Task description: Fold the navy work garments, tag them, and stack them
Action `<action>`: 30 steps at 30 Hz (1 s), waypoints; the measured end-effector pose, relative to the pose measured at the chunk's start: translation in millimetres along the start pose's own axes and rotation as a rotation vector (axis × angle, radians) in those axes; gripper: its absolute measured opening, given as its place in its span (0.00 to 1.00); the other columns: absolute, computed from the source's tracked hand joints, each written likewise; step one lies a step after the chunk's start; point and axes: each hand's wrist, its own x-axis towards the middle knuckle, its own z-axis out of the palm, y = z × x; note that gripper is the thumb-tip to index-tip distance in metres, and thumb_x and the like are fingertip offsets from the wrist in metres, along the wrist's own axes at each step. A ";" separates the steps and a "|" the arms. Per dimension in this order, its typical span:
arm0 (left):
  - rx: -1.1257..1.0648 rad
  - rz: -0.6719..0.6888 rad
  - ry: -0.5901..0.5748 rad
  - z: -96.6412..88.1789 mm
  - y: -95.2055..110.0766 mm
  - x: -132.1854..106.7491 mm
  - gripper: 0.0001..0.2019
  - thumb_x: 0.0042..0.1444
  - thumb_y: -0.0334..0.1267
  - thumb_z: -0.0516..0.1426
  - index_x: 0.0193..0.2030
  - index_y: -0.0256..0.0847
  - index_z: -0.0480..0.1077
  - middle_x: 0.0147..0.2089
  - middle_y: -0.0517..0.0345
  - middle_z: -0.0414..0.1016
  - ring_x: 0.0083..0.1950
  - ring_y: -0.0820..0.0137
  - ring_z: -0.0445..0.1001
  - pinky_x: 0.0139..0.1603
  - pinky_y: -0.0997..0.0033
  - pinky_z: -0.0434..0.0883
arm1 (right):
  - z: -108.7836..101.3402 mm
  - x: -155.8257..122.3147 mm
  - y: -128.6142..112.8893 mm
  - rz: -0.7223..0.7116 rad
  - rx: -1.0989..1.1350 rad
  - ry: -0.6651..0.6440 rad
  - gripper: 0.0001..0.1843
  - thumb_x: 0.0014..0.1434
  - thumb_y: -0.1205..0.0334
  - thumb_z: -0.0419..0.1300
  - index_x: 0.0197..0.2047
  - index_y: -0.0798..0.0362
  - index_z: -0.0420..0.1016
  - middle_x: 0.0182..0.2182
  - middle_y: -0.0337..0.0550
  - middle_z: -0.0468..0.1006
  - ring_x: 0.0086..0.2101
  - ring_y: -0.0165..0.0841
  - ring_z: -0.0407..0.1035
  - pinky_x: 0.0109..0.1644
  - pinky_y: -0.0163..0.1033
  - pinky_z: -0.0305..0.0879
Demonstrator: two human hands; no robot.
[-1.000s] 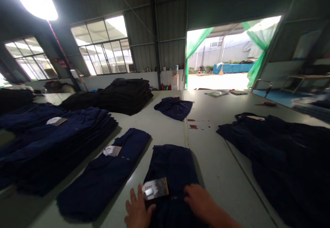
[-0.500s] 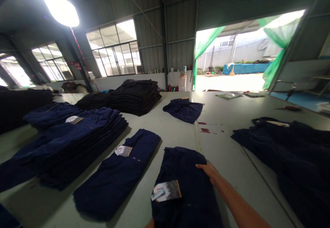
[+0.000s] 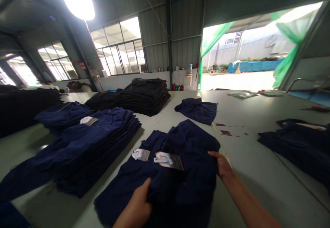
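A folded navy garment (image 3: 196, 145) with a paper hang tag (image 3: 170, 160) is held between my two hands. My left hand (image 3: 140, 200) grips its near left side, thumb on top and fingers hidden beneath the cloth. At the right edge, my right hand (image 3: 222, 163) pinches it, with the thumb over the fabric and the other fingers underneath. A second folded navy garment (image 3: 118, 183) with its own white tag (image 3: 141, 154) lies on the table to the left. The held one partly overlaps it in view; whether they touch I cannot tell.
Left of my hands stands a stack of navy garments (image 3: 100, 135), with a black stack (image 3: 146, 95) behind. A smaller navy piece (image 3: 198, 110) lies further back. More navy cloth (image 3: 301, 145) is at the right on the pale table (image 3: 247, 159).
The held garment has moved left and up from the table's near edge, over part of the other folded garment. My left hand has come fully into view. The camera view has shifted somewhat.
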 end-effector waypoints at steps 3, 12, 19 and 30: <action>-0.044 0.066 0.033 -52.4 -4.7 14.1 0.39 0.33 0.20 0.47 0.59 0.33 0.57 0.60 0.54 0.62 0.62 0.68 0.59 0.63 0.72 0.53 | 43.8 31.0 -9.1 0.057 0.323 -0.170 0.24 0.45 0.59 0.51 0.45 0.60 0.72 0.41 0.51 0.77 0.45 0.42 0.69 0.51 0.48 0.64; 0.131 -0.189 0.143 -108.3 -62.0 79.6 0.36 0.40 0.20 0.50 0.60 0.34 0.55 0.58 0.45 0.65 0.56 0.63 0.65 0.55 0.66 0.63 | 144.7 118.3 -3.0 -0.015 -0.130 -0.057 0.28 0.46 0.61 0.53 0.52 0.60 0.65 0.48 0.54 0.73 0.47 0.42 0.68 0.51 0.47 0.64; 0.574 -0.240 0.229 -2.5 -43.2 90.9 0.34 0.49 0.38 0.54 0.62 0.61 0.44 0.69 0.62 0.38 0.65 0.37 0.32 0.52 0.24 0.39 | 167.1 122.7 33.2 -0.255 -0.976 0.130 0.36 0.50 0.57 0.56 0.62 0.40 0.50 0.65 0.40 0.39 0.62 0.48 0.24 0.59 0.64 0.23; 0.483 -0.038 -0.106 36.6 -82.7 97.5 0.32 0.46 0.48 0.55 0.57 0.71 0.47 0.68 0.70 0.39 0.66 0.41 0.28 0.49 0.20 0.34 | 173.3 97.7 82.2 -0.165 -1.390 0.005 0.29 0.57 0.44 0.45 0.61 0.31 0.48 0.65 0.29 0.36 0.61 0.58 0.23 0.53 0.73 0.33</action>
